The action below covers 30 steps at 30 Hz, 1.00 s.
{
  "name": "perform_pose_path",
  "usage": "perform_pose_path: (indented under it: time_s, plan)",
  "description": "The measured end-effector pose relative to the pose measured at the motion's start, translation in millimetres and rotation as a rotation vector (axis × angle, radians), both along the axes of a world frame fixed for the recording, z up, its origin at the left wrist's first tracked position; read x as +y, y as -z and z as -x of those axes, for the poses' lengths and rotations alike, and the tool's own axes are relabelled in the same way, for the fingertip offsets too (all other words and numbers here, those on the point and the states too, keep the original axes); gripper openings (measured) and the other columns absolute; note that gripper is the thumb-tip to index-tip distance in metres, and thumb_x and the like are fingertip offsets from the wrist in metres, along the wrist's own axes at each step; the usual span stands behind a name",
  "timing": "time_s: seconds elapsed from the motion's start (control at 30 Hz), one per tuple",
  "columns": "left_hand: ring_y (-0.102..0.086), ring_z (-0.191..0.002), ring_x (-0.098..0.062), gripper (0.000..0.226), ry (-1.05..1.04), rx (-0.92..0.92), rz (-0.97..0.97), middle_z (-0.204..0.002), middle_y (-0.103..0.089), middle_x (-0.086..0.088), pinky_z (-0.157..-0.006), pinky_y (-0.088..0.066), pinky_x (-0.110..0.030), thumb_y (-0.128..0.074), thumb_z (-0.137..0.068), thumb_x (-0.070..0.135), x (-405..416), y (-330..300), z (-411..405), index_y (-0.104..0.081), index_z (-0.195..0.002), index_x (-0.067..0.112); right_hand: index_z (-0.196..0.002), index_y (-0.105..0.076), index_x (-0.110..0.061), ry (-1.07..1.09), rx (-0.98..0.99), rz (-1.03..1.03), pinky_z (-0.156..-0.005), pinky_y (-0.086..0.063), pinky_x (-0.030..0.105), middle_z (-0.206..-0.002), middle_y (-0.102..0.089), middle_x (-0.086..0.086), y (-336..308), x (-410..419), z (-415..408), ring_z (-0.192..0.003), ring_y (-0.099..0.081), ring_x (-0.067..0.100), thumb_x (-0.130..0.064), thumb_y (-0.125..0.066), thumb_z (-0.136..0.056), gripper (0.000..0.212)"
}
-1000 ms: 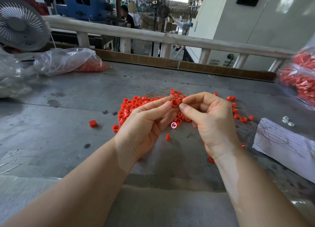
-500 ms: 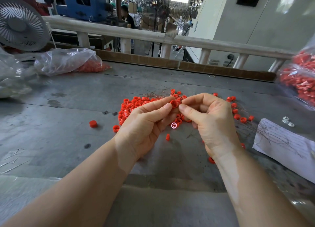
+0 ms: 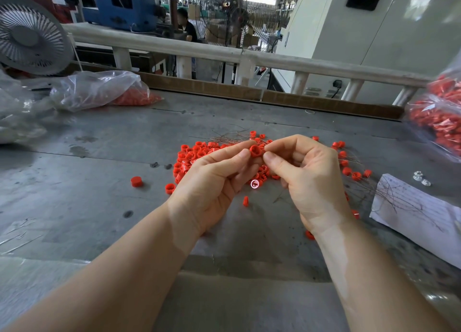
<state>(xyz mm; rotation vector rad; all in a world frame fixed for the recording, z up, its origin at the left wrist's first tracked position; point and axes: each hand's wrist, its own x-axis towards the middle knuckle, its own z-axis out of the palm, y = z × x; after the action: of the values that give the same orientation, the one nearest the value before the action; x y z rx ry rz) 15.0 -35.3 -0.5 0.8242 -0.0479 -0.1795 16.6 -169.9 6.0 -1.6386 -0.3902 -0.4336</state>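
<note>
My left hand [image 3: 214, 182] pinches a small red plastic cap [image 3: 255, 151] between thumb and forefinger, its open end facing me. My right hand [image 3: 306, 177] is right beside it, thumb and forefinger pinched together at the cap's right edge; what they hold is too thin to make out. Both hands hover above a pile of red caps [image 3: 192, 157] on the grey metal table [image 3: 74, 207]. Thin wires [image 3: 232, 135] lie behind the pile. More caps with wires [image 3: 349, 172] are scattered to the right.
A lone red cap [image 3: 136, 181] lies left of the pile. White paper [image 3: 419, 212] with wires lies at right. Plastic bags of red caps sit at the back left [image 3: 99, 92] and far right [image 3: 439, 122]. A fan [image 3: 30, 37] stands at the back left, behind a rail [image 3: 249, 59].
</note>
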Motion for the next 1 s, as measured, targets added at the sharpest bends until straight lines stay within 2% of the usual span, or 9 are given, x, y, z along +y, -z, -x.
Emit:
perform_pose_path:
  time_s: [0.23, 0.43, 0.53, 0.63, 0.73, 0.87, 1.0]
  plan:
    - [-0.069, -0.064, -0.010, 0.016, 0.002, 0.000, 0.003, -0.070, -0.071, -0.006, -0.061, -0.056, -0.017, -0.061, -0.065, 0.005, 0.8, 2.0, -1.6, -0.076, -0.069, 0.007, -0.072, -0.067, -0.018, -0.037, 0.035, -0.129, -0.050, -0.040, 0.009, -0.064, -0.067, -0.004, -1.5, -0.3, -0.6, -0.057, -0.058, 0.002, 0.007, -0.067, -0.079, 0.026]
    - [-0.062, -0.055, -0.009, 0.018, 0.006, -0.053, -0.060, -0.061, -0.064, -0.002, -0.058, -0.056, -0.020, -0.057, -0.076, 0.006, -0.4, 3.3, -1.0, -0.074, -0.080, 0.009, -0.071, -0.067, -0.020, -0.022, 0.021, -0.112, -0.051, -0.040, 0.008, -0.064, -0.067, -0.005, -0.2, -1.7, -1.6, -0.056, -0.057, 0.000, 0.005, -0.067, -0.079, 0.026]
    - [-0.063, -0.057, -0.009, 0.024, -0.050, -0.144, -0.218, -0.066, -0.063, -0.003, -0.058, -0.055, -0.020, -0.055, -0.086, 0.002, -3.1, 5.0, 0.9, -0.074, -0.078, 0.015, -0.070, -0.067, -0.023, 0.013, -0.006, -0.035, -0.052, -0.039, 0.008, -0.063, -0.066, -0.008, 1.2, -2.4, -2.4, -0.054, -0.056, -0.001, 0.001, -0.068, -0.079, 0.025]
    - [-0.064, -0.060, -0.009, 0.031, -0.143, -0.259, -0.419, -0.072, -0.062, -0.009, -0.057, -0.052, -0.018, -0.058, -0.088, 0.001, -5.7, 6.9, 3.3, -0.074, -0.072, 0.021, -0.070, -0.067, -0.024, 0.045, -0.032, 0.035, -0.054, -0.041, 0.010, -0.063, -0.066, -0.010, 1.7, -1.9, -2.2, -0.057, -0.057, -0.001, -0.001, -0.069, -0.079, 0.025]
    - [-0.065, -0.060, -0.009, 0.028, -0.212, -0.327, -0.502, -0.071, -0.062, -0.007, -0.056, -0.052, -0.017, -0.060, -0.087, 0.001, -6.0, 6.9, 5.2, -0.072, -0.073, 0.022, -0.070, -0.066, -0.025, 0.063, -0.052, 0.066, -0.061, -0.046, 0.013, -0.066, -0.068, -0.010, 1.0, -1.5, -1.5, -0.063, -0.060, 0.001, 0.001, -0.070, -0.078, 0.027]
    - [-0.064, -0.060, -0.005, 0.026, -0.308, -0.407, -0.636, -0.066, -0.063, 0.006, -0.056, -0.052, -0.017, -0.062, -0.085, 0.001, -5.8, 6.2, 5.9, -0.068, -0.073, 0.023, -0.069, -0.066, -0.024, 0.083, -0.057, 0.090, -0.065, -0.049, 0.014, -0.066, -0.068, -0.007, 0.2, -1.1, -0.3, -0.065, -0.062, 0.004, 0.003, -0.071, -0.077, 0.028]
    - [-0.065, -0.058, -0.002, 0.018, -0.358, -0.444, -0.706, -0.068, -0.066, 0.003, -0.054, -0.050, -0.013, -0.064, -0.084, -0.001, -6.2, 5.1, 5.6, -0.068, -0.076, 0.014, -0.069, -0.066, -0.023, 0.093, -0.045, 0.102, -0.064, -0.049, 0.014, -0.065, -0.068, -0.005, 0.0, -0.5, 0.1, -0.063, -0.061, 0.003, 0.003, -0.071, -0.076, 0.028]
